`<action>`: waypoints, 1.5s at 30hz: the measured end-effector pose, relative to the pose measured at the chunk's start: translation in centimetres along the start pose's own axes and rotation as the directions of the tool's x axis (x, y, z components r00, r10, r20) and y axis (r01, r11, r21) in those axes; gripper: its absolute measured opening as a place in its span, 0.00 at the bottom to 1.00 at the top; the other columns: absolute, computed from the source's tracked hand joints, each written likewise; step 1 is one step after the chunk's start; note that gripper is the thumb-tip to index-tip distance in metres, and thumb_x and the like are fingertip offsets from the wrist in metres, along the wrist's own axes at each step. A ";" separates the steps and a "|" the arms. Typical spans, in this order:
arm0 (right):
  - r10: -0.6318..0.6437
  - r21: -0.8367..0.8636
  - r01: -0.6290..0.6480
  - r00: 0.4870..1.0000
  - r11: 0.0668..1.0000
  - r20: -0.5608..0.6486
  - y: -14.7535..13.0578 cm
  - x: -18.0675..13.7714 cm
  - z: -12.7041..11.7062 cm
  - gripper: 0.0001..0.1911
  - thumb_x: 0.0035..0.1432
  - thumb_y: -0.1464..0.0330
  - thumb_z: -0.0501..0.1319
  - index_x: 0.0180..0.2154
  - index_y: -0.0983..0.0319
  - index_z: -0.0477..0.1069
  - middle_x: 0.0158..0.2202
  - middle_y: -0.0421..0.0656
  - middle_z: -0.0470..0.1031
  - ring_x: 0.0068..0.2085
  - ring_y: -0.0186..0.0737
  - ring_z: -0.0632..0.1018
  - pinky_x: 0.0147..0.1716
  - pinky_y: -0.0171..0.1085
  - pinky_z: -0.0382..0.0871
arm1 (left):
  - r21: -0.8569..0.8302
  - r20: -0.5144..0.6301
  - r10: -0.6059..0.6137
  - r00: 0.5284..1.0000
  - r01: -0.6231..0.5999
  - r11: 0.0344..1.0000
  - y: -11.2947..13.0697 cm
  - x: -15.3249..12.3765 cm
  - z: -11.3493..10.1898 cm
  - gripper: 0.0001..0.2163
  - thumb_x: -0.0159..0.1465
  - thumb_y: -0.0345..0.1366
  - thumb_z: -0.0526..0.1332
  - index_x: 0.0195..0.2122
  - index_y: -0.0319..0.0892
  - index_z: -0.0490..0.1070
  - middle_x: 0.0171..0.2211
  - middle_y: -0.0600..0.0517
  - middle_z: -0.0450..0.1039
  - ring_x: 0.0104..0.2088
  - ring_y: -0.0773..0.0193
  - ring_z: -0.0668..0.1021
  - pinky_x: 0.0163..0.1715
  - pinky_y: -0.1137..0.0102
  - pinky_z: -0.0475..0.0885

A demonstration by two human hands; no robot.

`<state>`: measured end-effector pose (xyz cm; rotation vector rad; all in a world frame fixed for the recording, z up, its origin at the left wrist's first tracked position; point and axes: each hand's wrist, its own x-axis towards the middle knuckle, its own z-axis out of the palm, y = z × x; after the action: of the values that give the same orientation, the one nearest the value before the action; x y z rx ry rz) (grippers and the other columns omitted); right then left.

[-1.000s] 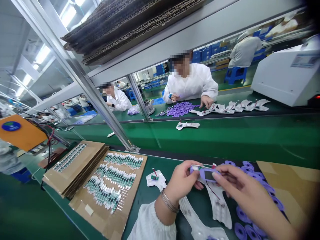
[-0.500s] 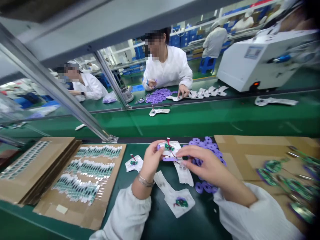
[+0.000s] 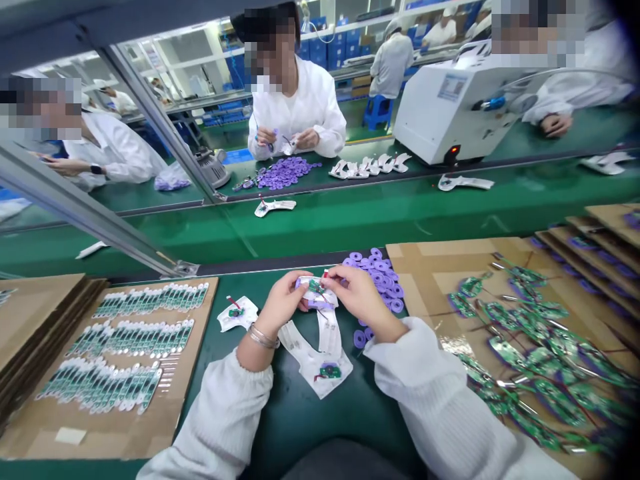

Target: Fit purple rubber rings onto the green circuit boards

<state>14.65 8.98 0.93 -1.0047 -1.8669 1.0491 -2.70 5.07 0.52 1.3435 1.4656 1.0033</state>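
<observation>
My left hand (image 3: 281, 301) is closed round the head of a white plastic shell (image 3: 329, 337) with purple edging, held just above the bench. Inside that head sit a small green circuit board (image 3: 316, 287) and thin red wires. My right hand (image 3: 361, 297) pinches at the board's right side, beside the red lead; what lies between its fingertips is hidden. Below the hands, a second white shell (image 3: 320, 375) lies flat with a green board in its wide end. Another white shell (image 3: 238, 313) with a red lead rests left of my left hand.
Purple rings (image 3: 383, 277) lie heaped behind my right hand. Wired green boards cover a cardboard sheet (image 3: 420, 257) at right. Rows of small boards (image 3: 103, 383) fill cardboard at left. Across the green conveyor (image 3: 330, 223), a co-worker (image 3: 300, 100) handles parts near a white machine (image 3: 440, 107).
My right hand has moved from the shell's right side onto the board; the small black part in its fingers no longer shows. The view has shifted right and down. The co-worker's hands have come together.
</observation>
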 end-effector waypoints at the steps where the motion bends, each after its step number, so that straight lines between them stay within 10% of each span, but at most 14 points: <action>1: 0.022 0.009 -0.022 1.000 1.000 0.001 0.6 0.0 0.2 0.05 0.59 0.68 0.61 0.30 0.61 0.73 0.30 0.41 0.77 0.32 0.39 0.76 0.34 0.37 0.68 | 0.030 -0.004 0.003 1.000 -0.003 1.000 -0.3 0.1 0.0 0.13 0.62 0.39 0.59 0.45 0.37 0.72 0.31 0.49 0.75 0.22 0.64 0.77 0.23 0.68 0.76; 7: 0.127 0.065 -0.127 0.992 0.990 -0.007 3.5 0.0 1.4 0.03 0.58 0.69 0.60 0.32 0.61 0.72 0.31 0.44 0.79 0.34 0.41 0.80 0.37 0.39 0.72 | 0.229 -0.175 0.157 0.972 -0.115 0.967 0.0 -0.9 -0.4 0.11 0.61 0.29 0.57 0.44 0.40 0.74 0.48 0.43 0.73 0.50 0.55 0.74 0.49 0.61 0.71; 11: 0.160 0.108 -0.157 0.987 0.982 -0.018 4.0 0.1 1.7 0.03 0.57 0.68 0.60 0.33 0.61 0.71 0.31 0.44 0.80 0.34 0.42 0.80 0.38 0.40 0.73 | 0.325 -0.061 0.242 0.968 -0.210 0.922 0.3 -2.0 0.5 0.15 0.56 0.29 0.63 0.46 0.42 0.73 0.42 0.47 0.75 0.38 0.60 0.76 0.34 0.67 0.73; 22: 0.204 0.247 -0.188 0.978 0.951 -0.040 4.0 0.0 1.7 0.10 0.53 0.61 0.63 0.33 0.61 0.73 0.32 0.44 0.80 0.33 0.43 0.81 0.34 0.39 0.75 | -0.078 0.022 0.059 0.998 -0.057 0.995 -1.3 -0.3 1.1 0.13 0.63 0.37 0.58 0.46 0.38 0.74 0.31 0.49 0.76 0.25 0.66 0.76 0.28 0.69 0.75; 30: 0.232 0.207 -0.208 0.968 0.956 -0.099 3.8 -0.4 2.4 0.06 0.55 0.65 0.61 0.31 0.61 0.73 0.31 0.44 0.79 0.33 0.42 0.80 0.36 0.39 0.74 | -0.085 0.089 0.067 0.994 -0.059 0.995 -0.3 -1.0 1.4 0.23 0.51 0.30 0.69 0.50 0.40 0.74 0.52 0.44 0.65 0.44 0.59 0.78 0.46 0.64 0.76; 35: 0.207 0.173 -0.191 0.975 0.966 -0.078 3.5 -0.5 2.0 0.06 0.58 0.66 0.60 0.34 0.61 0.73 0.31 0.44 0.80 0.33 0.41 0.81 0.36 0.38 0.74 | 0.090 0.069 0.120 0.990 -0.126 0.988 -0.3 -0.8 0.6 0.21 0.56 0.34 0.67 0.52 0.44 0.74 0.45 0.46 0.69 0.37 0.64 0.76 0.38 0.67 0.78; 45: -0.061 -0.154 0.051 0.996 0.987 -0.059 2.2 -1.0 1.1 0.09 0.62 0.66 0.58 0.37 0.58 0.78 0.37 0.44 0.80 0.41 0.45 0.75 0.45 0.44 0.64 | -0.270 0.156 -0.129 0.979 0.168 0.948 -0.1 -0.1 -0.8 0.20 0.58 0.46 0.67 0.47 0.38 0.74 0.32 0.49 0.76 0.30 0.65 0.79 0.31 0.71 0.76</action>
<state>14.65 8.56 -1.72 -1.0539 -1.9351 0.8419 -3.52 4.97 0.62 1.0585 1.2481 0.9612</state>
